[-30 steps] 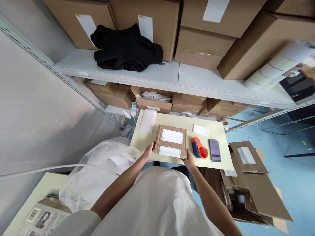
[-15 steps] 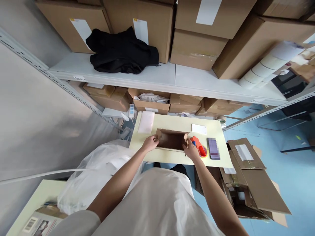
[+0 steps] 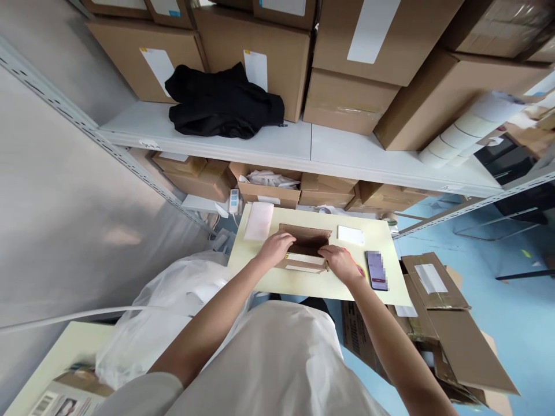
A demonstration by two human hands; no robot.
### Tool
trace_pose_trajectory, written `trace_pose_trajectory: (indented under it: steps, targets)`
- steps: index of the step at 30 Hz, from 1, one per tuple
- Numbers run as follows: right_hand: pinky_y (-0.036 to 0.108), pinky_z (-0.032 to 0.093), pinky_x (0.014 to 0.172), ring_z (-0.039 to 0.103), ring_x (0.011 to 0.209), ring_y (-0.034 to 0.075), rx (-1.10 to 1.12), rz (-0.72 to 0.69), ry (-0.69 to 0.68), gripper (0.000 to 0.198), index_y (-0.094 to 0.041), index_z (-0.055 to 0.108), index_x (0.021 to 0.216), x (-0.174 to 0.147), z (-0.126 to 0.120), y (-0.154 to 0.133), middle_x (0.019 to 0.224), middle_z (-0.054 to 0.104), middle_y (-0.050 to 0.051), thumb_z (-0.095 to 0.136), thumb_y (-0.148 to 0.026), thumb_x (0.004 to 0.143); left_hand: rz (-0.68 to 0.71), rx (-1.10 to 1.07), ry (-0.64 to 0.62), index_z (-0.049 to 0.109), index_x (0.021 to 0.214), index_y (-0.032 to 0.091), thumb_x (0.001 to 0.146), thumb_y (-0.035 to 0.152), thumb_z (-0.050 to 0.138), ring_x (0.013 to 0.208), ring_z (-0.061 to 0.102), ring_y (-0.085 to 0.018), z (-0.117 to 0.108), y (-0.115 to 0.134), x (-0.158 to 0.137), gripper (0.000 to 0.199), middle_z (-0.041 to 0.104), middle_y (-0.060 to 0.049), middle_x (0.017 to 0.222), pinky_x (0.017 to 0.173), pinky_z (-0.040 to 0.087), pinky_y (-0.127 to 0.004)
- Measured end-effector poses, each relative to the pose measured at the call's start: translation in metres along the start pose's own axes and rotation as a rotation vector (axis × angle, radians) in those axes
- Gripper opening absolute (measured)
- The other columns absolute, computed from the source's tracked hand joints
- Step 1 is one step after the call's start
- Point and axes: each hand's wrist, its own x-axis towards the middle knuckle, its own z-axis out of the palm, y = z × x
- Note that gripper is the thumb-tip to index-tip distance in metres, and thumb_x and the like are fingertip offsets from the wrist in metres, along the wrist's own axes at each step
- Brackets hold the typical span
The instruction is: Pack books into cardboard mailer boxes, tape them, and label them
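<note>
Straight ahead and down, my head view shows an open cardboard box (image 3: 303, 261) on the bench (image 3: 378, 236), between my left fingers (image 3: 287, 239) and right fingers (image 3: 328, 252). Both sets bend over its opposite ends, touching the cardboard at the opening; I can't tell whether they pinch it. A pale sheet (image 3: 259, 221) lies beyond my left fingers; a white card (image 3: 351, 235) lies beyond my right ones, with a phone (image 3: 375, 271) to their right.

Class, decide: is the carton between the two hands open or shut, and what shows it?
Open: the carton gapes upward between the left hand and right hand, its dark inside showing.
</note>
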Motion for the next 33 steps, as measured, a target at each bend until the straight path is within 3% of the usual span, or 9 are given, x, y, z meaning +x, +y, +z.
trace_pose_trajectory:
  steps: [4,6,9,12,16,21,25,29,33]
  targets:
    - [0.037,0.047,0.080,0.065,0.088,0.025,-0.071,0.236,-0.174,0.024,-0.021,0.069,0.093,0.026,-0.011,-0.017,0.093,0.069,0.012,0.051,-0.009,0.082,-0.178,-0.016,-0.038,0.064,0.058,0.022,0.070,0.050,0.067,0.095,0.063,-0.035,0.016,-0.001,0.022,0.031,0.069,-0.014,0.074,0.096,0.040,-0.047]
    - [0.041,0.047,0.078,0.065,0.089,0.030,-0.098,0.298,-0.192,0.013,-0.017,0.068,0.089,0.026,-0.009,-0.017,0.090,0.068,0.016,0.060,-0.021,0.081,-0.216,0.016,-0.024,0.065,0.062,0.020,0.059,0.056,0.074,0.106,0.058,-0.041,0.018,-0.007,0.018,0.037,0.070,-0.019,0.085,0.102,0.031,-0.054]
    - [0.047,0.046,0.083,0.058,0.105,0.037,-0.058,0.326,-0.164,0.047,-0.014,0.061,0.110,0.010,0.001,-0.005,0.114,0.061,0.021,0.070,-0.040,0.072,-0.242,0.144,-0.057,0.066,0.100,0.015,0.048,0.065,0.076,0.126,0.040,-0.046,0.016,-0.019,-0.003,0.073,0.055,-0.027,0.126,0.108,0.005,-0.063]
    - [0.047,0.043,0.092,0.045,0.124,0.039,0.110,0.312,-0.138,0.093,-0.013,0.035,0.139,-0.010,0.018,0.010,0.139,0.041,0.023,0.073,-0.049,0.063,-0.212,0.248,-0.117,0.042,0.135,0.013,0.047,0.072,0.071,0.137,0.021,-0.044,0.017,-0.032,-0.029,0.109,0.026,-0.027,0.148,0.106,-0.006,-0.064]
    - [0.044,0.039,0.100,0.038,0.132,0.032,0.316,0.288,-0.010,0.105,-0.018,0.014,0.147,-0.026,0.043,0.024,0.147,0.033,0.018,0.071,-0.048,0.065,-0.165,0.148,-0.077,0.006,0.148,0.013,0.045,0.064,0.077,0.142,0.004,-0.040,0.032,-0.047,-0.054,0.136,0.002,-0.024,0.154,0.112,0.008,-0.057]
    - [0.042,0.047,0.092,0.058,0.113,0.025,0.424,0.465,0.184,0.049,-0.019,0.042,0.134,-0.031,0.061,0.044,0.123,0.060,0.013,0.035,-0.041,0.091,-0.100,-0.015,0.010,-0.011,0.148,0.019,0.046,0.056,0.082,0.143,0.005,-0.036,0.044,-0.062,-0.054,0.143,0.000,-0.020,0.156,0.114,0.018,-0.049]
    - [0.059,0.026,0.107,0.033,0.136,0.030,0.222,0.450,0.255,0.041,-0.020,0.050,0.128,-0.033,0.062,0.053,0.143,0.043,0.013,0.035,-0.028,0.090,-0.074,-0.044,-0.003,-0.011,0.148,0.020,0.047,0.055,0.082,0.142,0.007,-0.037,0.045,-0.069,-0.045,0.142,0.001,-0.021,0.155,0.114,0.018,-0.052]
    - [0.054,0.023,0.111,0.029,0.139,0.026,0.178,0.271,0.075,0.053,-0.020,0.031,0.143,-0.034,0.060,0.048,0.149,0.034,0.012,0.035,-0.029,0.091,-0.102,-0.106,0.033,-0.013,0.147,0.020,0.047,0.056,0.082,0.142,0.009,-0.037,0.053,-0.070,-0.039,0.143,0.003,-0.021,0.155,0.114,0.019,-0.051]
    - [0.054,0.027,0.109,0.013,0.142,0.034,0.209,0.292,0.078,0.101,-0.009,0.004,0.149,-0.029,0.070,0.041,0.154,0.015,0.021,0.059,-0.055,0.077,-0.181,-0.218,0.064,-0.009,0.148,0.019,0.045,0.056,0.083,0.142,0.013,-0.038,0.065,-0.070,-0.033,0.143,0.005,-0.022,0.155,0.113,0.022,-0.049]
